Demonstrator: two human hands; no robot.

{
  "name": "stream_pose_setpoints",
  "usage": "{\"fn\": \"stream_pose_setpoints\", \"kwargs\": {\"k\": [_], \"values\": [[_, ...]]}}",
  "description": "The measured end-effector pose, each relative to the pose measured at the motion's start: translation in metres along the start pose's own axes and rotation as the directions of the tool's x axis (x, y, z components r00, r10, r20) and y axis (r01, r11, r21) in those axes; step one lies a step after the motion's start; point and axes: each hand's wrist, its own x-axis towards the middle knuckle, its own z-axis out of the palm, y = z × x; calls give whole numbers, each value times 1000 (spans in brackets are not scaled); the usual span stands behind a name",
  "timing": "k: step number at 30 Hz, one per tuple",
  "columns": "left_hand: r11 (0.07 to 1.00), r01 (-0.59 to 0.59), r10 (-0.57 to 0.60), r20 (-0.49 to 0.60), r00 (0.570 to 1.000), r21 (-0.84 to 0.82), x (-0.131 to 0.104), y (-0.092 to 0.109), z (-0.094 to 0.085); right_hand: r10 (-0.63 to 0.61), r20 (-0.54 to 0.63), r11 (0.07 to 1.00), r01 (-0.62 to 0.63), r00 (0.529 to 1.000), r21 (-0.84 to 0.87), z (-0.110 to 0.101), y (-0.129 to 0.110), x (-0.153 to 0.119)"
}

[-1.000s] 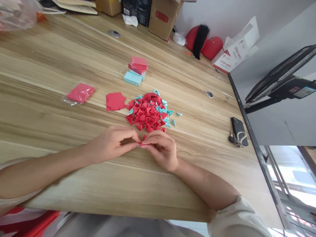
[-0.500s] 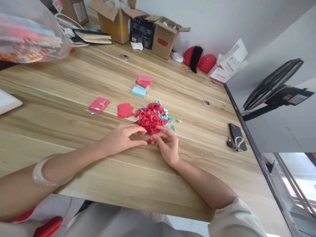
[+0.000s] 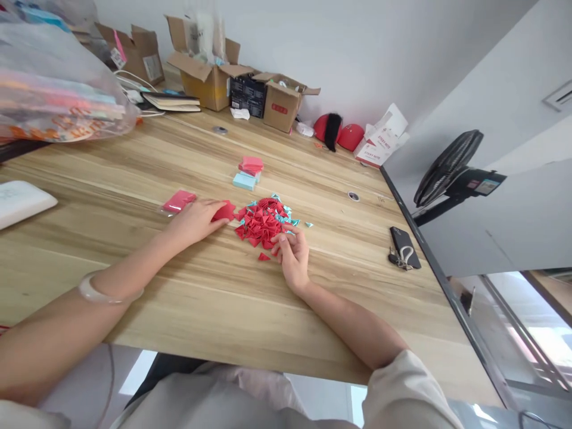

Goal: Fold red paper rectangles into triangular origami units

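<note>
My left hand [image 3: 196,221] lies over a small stack of red paper squares [image 3: 226,211], with its thumb and fingers apart at the near edges. I see no sheet lifted. My right hand [image 3: 292,253] hovers at the right of a heap of folded red paper triangles [image 3: 260,227], its fingers loosely curled and apart, with nothing visible in them. Folded light-blue triangles [image 3: 295,223] show around the heap's back and right side. A single red folded triangle [image 3: 264,257] rests on the table just in front of the heap.
A red paper pack in clear wrap [image 3: 179,201] lies left of the squares. Pink and blue paper blocks [image 3: 244,180] are behind. Cardboard boxes [image 3: 280,107] line the wall. A phone with keys [image 3: 404,248] and a black fan [image 3: 448,169] are at the right.
My left hand has moved left from the front of the heap to the red squares. A red folded piece at my right fingertips now lies on the table. The view has shifted.
</note>
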Motion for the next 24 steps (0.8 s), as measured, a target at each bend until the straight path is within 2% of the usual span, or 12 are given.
{"fn": "stream_pose_setpoints", "kwargs": {"k": [9, 15, 20, 24], "values": [[997, 27, -27, -1, 1000, -69, -1, 3, -11, 30, -7, 999, -30, 1000, -27, 2, -2, 0], [989, 115, -123, -82, 989, -97, 0, 3, -13, 37, 8, 999, -36, 999, -22, 2, -2, 1], [964, 215, -246, -220, 944, -154, -3, 6, -21, 42, 28, 999, -41, 999, -14, 1, -1, -1], [929, 241, -323, -299, 898, -280, -6, 15, -29, 48, 29, 999, -47, 998, -20, 2, -2, -1]]}}
